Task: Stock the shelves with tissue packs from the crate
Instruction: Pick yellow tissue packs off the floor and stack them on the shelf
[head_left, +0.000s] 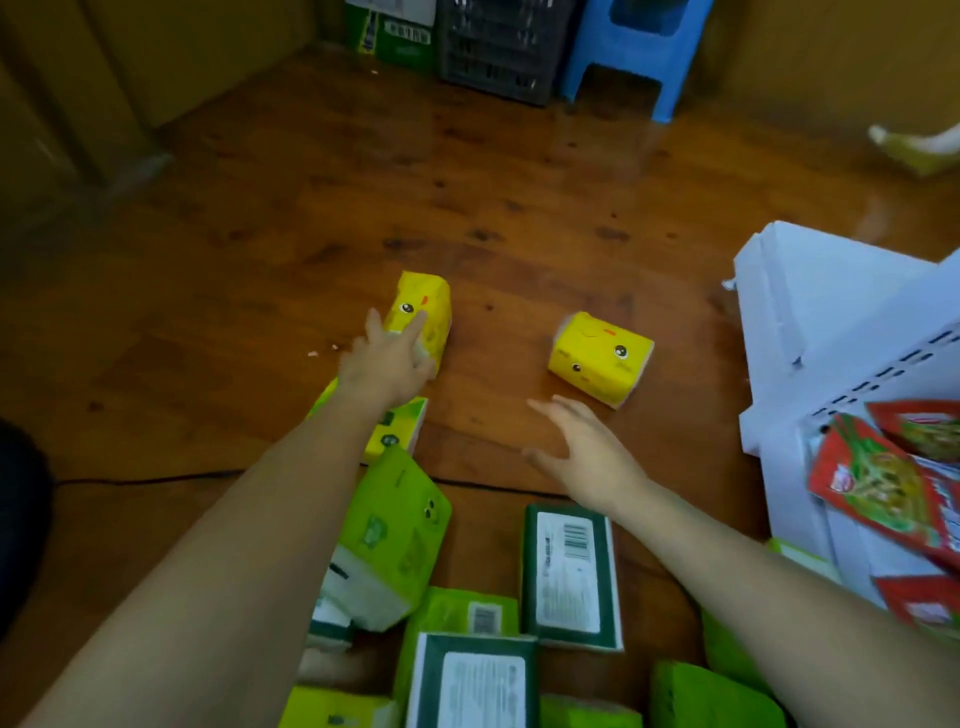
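Observation:
Two yellow tissue packs with cartoon eyes lie on the wooden floor. My left hand (387, 361) rests with spread fingers on the near end of the left yellow pack (423, 312), not closed around it. My right hand (584, 449) hovers open just short of the right yellow pack (602, 358), not touching it. Below my arms lie several green packs: a light green one (400, 525), a dark green one with a barcode label (569, 577), and another dark green one (475, 680). A dark crate (501, 47) stands far back.
A white metal shelf unit (831, 322) stands at the right, holding red snack bags (883, 483). A blue plastic stool (636, 57) and a green carton (395, 36) sit beside the crate. A black cable (145, 478) runs across the floor at left.

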